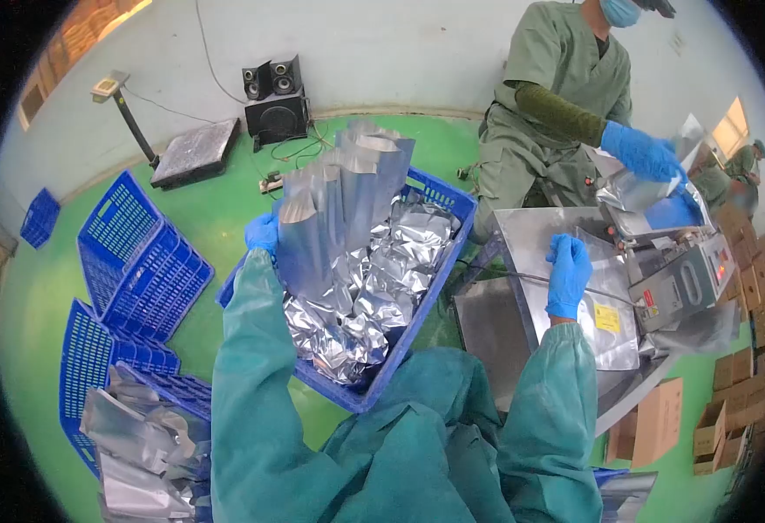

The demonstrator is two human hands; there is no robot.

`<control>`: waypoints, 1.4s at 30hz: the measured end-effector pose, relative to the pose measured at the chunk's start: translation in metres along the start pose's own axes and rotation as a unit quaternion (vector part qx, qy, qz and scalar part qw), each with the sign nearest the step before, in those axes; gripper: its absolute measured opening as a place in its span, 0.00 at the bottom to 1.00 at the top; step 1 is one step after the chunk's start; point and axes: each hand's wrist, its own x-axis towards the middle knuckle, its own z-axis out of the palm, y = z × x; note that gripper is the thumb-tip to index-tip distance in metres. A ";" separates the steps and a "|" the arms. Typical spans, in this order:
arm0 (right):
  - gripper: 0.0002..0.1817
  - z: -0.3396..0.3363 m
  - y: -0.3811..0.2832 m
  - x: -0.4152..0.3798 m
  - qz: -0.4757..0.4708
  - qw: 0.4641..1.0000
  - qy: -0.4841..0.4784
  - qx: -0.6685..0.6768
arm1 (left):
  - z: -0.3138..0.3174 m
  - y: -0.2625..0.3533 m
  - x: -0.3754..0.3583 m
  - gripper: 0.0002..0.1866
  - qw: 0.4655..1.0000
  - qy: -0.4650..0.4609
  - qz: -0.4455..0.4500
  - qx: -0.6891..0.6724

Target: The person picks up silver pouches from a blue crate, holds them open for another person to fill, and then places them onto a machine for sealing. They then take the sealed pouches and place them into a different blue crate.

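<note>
My left hand (pixel 262 234), in a blue glove, is at the left side of a blue crate (pixel 417 327), against the silver foil bags standing upright (pixel 334 209); its fingers are partly hidden. Crumpled silver foil packs (pixel 374 301) fill the crate in front of me. My right hand (pixel 568 277), also gloved in blue, is curled above the metal table (pixel 522 235); whether it pinches anything is too small to make out. Below it on the table lies a flat silver bag (pixel 613 340) with a yellow label (pixel 606 317). A sealing machine (pixel 683 283) stands to the right.
A co-worker (pixel 565 70) across the table handles foil with gloved hands. Blue crates (pixel 142 270) stand at the left, one with foil bags (pixel 142 444). A floor scale (pixel 197 154) and speakers (pixel 276 105) are by the wall. Cardboard boxes (pixel 659 418) are at the right.
</note>
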 end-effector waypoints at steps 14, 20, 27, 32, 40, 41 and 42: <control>0.25 0.101 -0.009 -0.102 -0.048 0.950 -0.308 0.032 | -0.047 0.244 -0.088 0.07 0.945 0.041 0.214 -0.243; 0.30 0.071 -0.072 -0.045 -0.030 0.952 -0.272 0.136 | -0.026 0.346 -0.097 0.07 0.872 -0.007 0.219 -0.438; 0.18 -0.031 -0.068 0.026 -0.065 0.954 -0.262 0.129 | 0.047 0.409 -0.109 0.07 0.829 -0.086 0.192 -0.519; 0.10 -0.056 -0.051 0.027 -0.081 0.986 -0.147 -0.013 | 0.100 0.455 -0.141 0.12 0.827 -0.070 0.201 -0.520; 0.06 -0.069 -0.006 0.031 -0.178 0.976 0.119 -0.046 | 0.184 0.428 -0.109 0.08 0.845 -0.098 0.196 -0.489; 0.06 -0.076 0.010 0.039 -0.152 0.980 0.114 -0.061 | 0.176 0.426 -0.117 0.09 0.874 -0.136 0.153 -0.441; 0.06 -0.081 0.024 0.048 -0.128 0.983 0.111 -0.077 | 0.187 0.420 -0.117 0.10 0.860 -0.130 0.163 -0.465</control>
